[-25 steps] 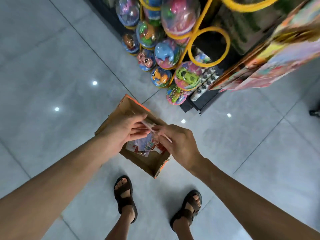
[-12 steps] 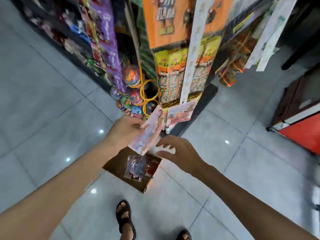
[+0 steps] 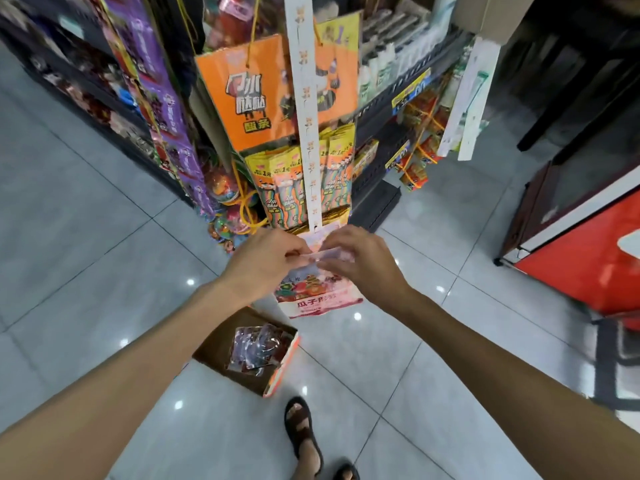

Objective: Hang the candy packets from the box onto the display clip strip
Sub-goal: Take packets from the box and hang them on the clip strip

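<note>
A pink and white candy packet (image 3: 320, 296) hangs from both my hands just below the bottom end of the white clip strip (image 3: 306, 109). My left hand (image 3: 266, 263) pinches its top edge on the left, my right hand (image 3: 360, 261) pinches it on the right. The strip hangs down in front of the shelf end and its clips above look bare. On the floor below, the brown cardboard box (image 3: 214, 351) lies open with several more packets (image 3: 256, 348) inside.
An orange display card (image 3: 249, 98) and yellow snack packs (image 3: 280, 188) hang behind the strip. Toy capsules (image 3: 225, 216) sit at the shelf foot. A red cabinet (image 3: 581, 258) stands to the right. My sandalled feet (image 3: 303, 434) are near the box.
The view has tilted up from the box to the shelf. My hands have lifted one packet out of the box to the strip's lower end, and my right hand has taken hold of its top edge.
</note>
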The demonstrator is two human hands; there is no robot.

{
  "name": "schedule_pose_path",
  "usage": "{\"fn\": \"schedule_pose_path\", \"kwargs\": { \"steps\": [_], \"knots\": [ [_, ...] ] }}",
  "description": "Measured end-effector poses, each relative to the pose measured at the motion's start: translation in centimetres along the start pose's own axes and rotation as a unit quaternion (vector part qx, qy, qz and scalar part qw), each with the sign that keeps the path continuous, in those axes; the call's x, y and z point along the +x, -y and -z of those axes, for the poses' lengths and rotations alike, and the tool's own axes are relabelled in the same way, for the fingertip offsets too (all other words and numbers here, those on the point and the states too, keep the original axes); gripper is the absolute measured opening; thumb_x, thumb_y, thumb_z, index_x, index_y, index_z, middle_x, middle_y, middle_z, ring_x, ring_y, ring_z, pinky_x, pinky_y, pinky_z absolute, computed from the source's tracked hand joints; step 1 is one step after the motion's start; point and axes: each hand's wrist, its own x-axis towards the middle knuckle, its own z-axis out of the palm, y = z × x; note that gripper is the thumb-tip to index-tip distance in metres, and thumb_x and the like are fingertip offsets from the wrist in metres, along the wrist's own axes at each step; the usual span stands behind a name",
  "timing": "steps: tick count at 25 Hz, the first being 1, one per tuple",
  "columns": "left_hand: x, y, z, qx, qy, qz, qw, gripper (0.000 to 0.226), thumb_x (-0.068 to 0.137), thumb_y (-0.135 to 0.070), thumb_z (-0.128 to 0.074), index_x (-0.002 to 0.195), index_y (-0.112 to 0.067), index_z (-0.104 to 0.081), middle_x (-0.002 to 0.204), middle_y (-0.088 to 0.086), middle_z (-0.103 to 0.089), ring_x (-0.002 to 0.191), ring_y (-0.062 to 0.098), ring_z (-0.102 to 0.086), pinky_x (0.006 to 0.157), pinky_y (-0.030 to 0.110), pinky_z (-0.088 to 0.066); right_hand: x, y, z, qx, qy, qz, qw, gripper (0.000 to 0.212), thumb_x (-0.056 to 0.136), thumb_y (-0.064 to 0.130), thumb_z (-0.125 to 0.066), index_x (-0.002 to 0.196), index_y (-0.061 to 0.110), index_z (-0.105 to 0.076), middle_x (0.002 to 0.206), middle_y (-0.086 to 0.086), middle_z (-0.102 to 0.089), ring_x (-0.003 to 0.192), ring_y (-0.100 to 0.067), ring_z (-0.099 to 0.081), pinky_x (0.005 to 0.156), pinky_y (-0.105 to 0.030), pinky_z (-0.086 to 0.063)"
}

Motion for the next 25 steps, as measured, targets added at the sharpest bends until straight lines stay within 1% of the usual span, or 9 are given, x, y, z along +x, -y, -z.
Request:
{"fn": "schedule_pose_path", "kwargs": {
  "steps": [2,4,9,11,15,18,20,22,25],
  "knots": [
    [1.4,0.2,-1.0,-0.018,0.008,-0.003,1.000,0.011,0.087,-0.029,-0.066,0.091,-0.024,-0.074,0.069,-0.009,-0.067,0.065,0.007,-0.060,0.061,0.031,-0.048,0.0,-1.1,0.0,0.084,0.012,-0.069,0.994,0.009,0.080,0.023,-0.075,0.086,0.017,-0.074,0.082,0.008,-0.069,0.077,-0.004,-0.063,0.064,-0.023,-0.052],
    [2.7,0.6,-1.7,-0.041,0.016,0.002,0.999,0.010,0.086,-0.029,-0.067,0.091,-0.025,-0.075,0.076,-0.009,-0.071,0.070,0.007,-0.064,0.068,0.032,-0.053,0.3,-2.1,0.1,0.146,0.023,-0.098,0.984,0.002,0.079,0.018,-0.075,0.080,0.019,-0.073,0.072,0.012,-0.068,0.071,0.001,-0.064,0.057,-0.012,-0.049],
    [6.2,1.6,-3.4,-0.085,0.003,0.022,0.996,0.009,0.086,-0.021,-0.068,0.089,-0.019,-0.076,0.076,-0.006,-0.070,0.072,0.006,-0.061,0.063,0.024,-0.045,3.2,-4.7,0.0,0.170,-0.003,-0.079,0.982,0.011,0.078,0.012,-0.076,0.088,0.006,-0.077,0.077,0.003,-0.070,0.074,0.002,-0.065,0.062,-0.006,-0.046],
    [7.3,1.9,-4.3,-0.090,-0.006,0.035,0.995,0.008,0.085,-0.019,-0.068,0.088,-0.018,-0.076,0.071,-0.009,-0.065,0.067,0.001,-0.057,0.057,0.013,-0.036,4.2,-6.0,-0.4,0.153,0.005,-0.089,0.984,0.011,0.078,0.016,-0.076,0.088,0.011,-0.078,0.077,0.009,-0.070,0.076,-0.001,-0.065,0.063,-0.010,-0.048],
    [8.8,2.1,-5.8,-0.128,-0.006,0.042,0.991,0.008,0.082,-0.017,-0.071,0.088,-0.016,-0.076,0.075,-0.009,-0.069,0.069,0.000,-0.062,0.060,0.005,-0.040,5.5,-9.2,-0.9,0.122,0.029,-0.082,0.989,0.014,0.078,0.023,-0.076,0.091,0.018,-0.078,0.080,0.017,-0.068,0.076,0.001,-0.065,0.064,-0.011,-0.050],
    [10.2,2.5,-7.3,-0.204,-0.086,0.117,0.968,0.008,0.082,-0.018,-0.071,0.089,-0.017,-0.074,0.081,-0.009,-0.071,0.074,-0.001,-0.064,0.064,0.009,-0.045,6.4,-11.7,-0.9,0.093,0.048,-0.077,0.992,0.015,0.080,0.023,-0.074,0.093,0.016,-0.077,0.087,0.008,-0.073,0.070,0.001,-0.064,0.065,-0.012,-0.050],
    [11.7,3.0,-8.3,-0.285,-0.170,0.192,0.924,0.015,0.082,-0.016,-0.071,0.097,-0.012,-0.070,0.089,-0.005,-0.072,0.083,0.002,-0.066,0.073,0.013,-0.049,6.8,-13.4,-0.7,0.059,0.052,-0.066,0.995,0.013,0.079,0.024,-0.076,0.090,0.017,-0.078,0.087,0.003,-0.076,0.071,-0.005,-0.064,0.066,-0.023,-0.052],
    [13.1,3.4,-9.3,-0.342,-0.226,0.241,0.880,0.025,0.083,-0.013,-0.071,0.107,-0.010,-0.065,0.100,0.001,-0.069,0.096,0.015,-0.066,0.082,0.029,-0.055,7.3,-14.7,-0.3,0.031,0.064,-0.050,0.996,0.011,0.080,0.024,-0.076,0.089,0.018,-0.078,0.086,0.002,-0.076,0.074,-0.011,-0.066,0.068,-0.029,-0.053],
    [15.4,3.8,-10.9,-0.332,-0.276,0.273,0.860,0.030,0.085,-0.015,-0.069,0.114,-0.009,-0.062,0.103,0.000,-0.068,0.095,0.013,-0.066,0.080,0.045,-0.057,8.6,-16.7,0.4,-0.007,0.076,-0.013,0.997,0.010,0.082,0.022,-0.074,0.089,0.018,-0.078,0.088,0.002,-0.076,0.077,-0.014,-0.067,0.070,-0.027,-0.052]
  ]
}}
